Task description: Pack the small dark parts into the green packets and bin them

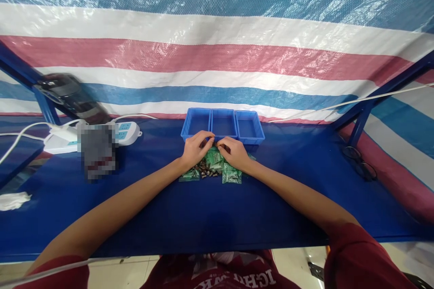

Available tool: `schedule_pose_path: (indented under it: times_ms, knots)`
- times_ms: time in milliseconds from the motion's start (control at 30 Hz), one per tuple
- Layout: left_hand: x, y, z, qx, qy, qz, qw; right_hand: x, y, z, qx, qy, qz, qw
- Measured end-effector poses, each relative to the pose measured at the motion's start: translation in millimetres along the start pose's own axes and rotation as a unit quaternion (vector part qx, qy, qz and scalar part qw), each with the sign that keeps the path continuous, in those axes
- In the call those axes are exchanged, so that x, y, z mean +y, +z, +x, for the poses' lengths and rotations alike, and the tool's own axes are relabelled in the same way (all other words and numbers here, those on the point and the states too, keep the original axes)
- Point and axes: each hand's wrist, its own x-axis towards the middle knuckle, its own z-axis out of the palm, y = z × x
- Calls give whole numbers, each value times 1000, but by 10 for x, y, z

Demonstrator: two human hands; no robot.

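My left hand (197,149) and my right hand (234,152) meet over a small pile on the blue tabletop, fingertips almost touching. Each has thumb and fingers pinched together. Whatever sits between the fingertips is too small to make out. Under and between the hands lie several clear packets with green printing (232,175), and small brown and silvery metal pieces (205,173) are heaped among them. Just beyond my fingers stand three blue plastic bins in a row: a left bin (195,122), a middle bin (223,123) and a right bin (250,127).
At left, a white power strip (130,133) with cables lies beside a pixelated object (98,151) and a dark bottle (73,95). White tissue (14,201) rests near the left edge. Eyeglasses (360,162) lie far right. Striped sheeting (217,58) hangs behind the table (217,221).
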Motion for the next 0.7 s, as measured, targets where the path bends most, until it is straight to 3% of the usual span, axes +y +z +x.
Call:
schedule_pose_path:
  times_ms: [700]
  knots:
    - [-14, 10, 7, -4, 13, -8, 1000, -4, -1, 2, -1, -2, 5, 1000]
